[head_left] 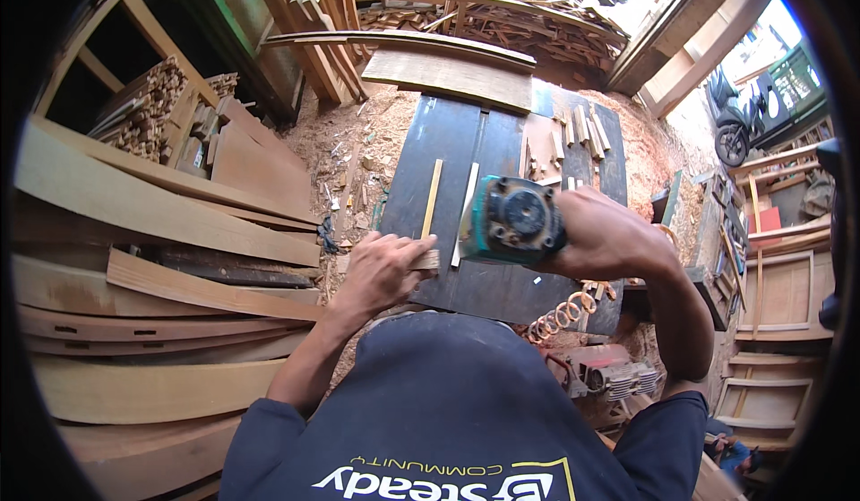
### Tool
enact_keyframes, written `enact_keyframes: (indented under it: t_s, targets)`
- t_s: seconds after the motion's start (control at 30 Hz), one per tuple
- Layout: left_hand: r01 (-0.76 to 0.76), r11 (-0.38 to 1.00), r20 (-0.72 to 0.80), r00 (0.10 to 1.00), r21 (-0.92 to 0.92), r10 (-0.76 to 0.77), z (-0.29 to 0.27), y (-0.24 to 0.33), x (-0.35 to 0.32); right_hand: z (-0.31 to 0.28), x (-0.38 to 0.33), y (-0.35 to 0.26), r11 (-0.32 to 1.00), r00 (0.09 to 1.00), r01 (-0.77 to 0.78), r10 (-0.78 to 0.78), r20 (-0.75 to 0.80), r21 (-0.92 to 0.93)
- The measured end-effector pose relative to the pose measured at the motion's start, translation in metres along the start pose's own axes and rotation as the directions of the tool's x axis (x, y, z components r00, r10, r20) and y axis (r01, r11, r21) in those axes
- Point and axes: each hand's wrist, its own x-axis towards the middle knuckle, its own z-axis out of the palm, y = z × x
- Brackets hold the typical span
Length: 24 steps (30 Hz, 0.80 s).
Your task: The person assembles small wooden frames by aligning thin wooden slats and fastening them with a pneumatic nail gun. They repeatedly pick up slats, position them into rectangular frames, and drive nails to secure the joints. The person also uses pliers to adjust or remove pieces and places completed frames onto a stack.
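My right hand [602, 230] is wrapped round the grip of a teal and black air nailer [518, 219], raised over the dark work table [511, 297]. The nailer's nose is hidden beneath its body. An orange coiled air hose [566, 315] hangs below that hand. At the table's near left edge, my left hand [383, 266] pinches a short wooden piece [426, 261] with its end toward the nailer. A thin yellowish wood strip [433, 198] lies on the table just beyond those fingers. A paler strip [469, 198] lies between it and the nailer.
Short wood offcuts [587, 132] lie on the table's far right, and a wide board [448, 78] crosses its far end. Long planks [161, 384] are stacked at left. A red and grey machine [605, 371] stands below the table's near right. Shavings [345, 147] cover the floor.
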Motion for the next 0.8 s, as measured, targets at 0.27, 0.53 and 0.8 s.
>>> enact_keyframes:
  t_s: [0.27, 0.53, 0.8]
  targets:
    - [0.179, 0.941, -0.018, 0.981, -0.287, -0.192, -0.005, -0.051, -0.053, 0.091, -0.036, 0.085, 0.947, 0.945, -0.320, 0.318, -0.080, -0.007]
    - [0.310, 0.418, 0.164, 0.923, -0.854, -0.350, 0.017, -0.050, -0.059, 0.240, -0.032, 0.189, 0.778, 0.786, -0.618, 0.609, -0.106, -0.113]
    - [0.102, -0.049, 0.113, 0.904, -0.994, -0.412, 0.040, -0.038, -0.043, 0.326, -0.020, 0.223, 0.731, 0.673, -0.682, 0.609, -0.420, -0.033]
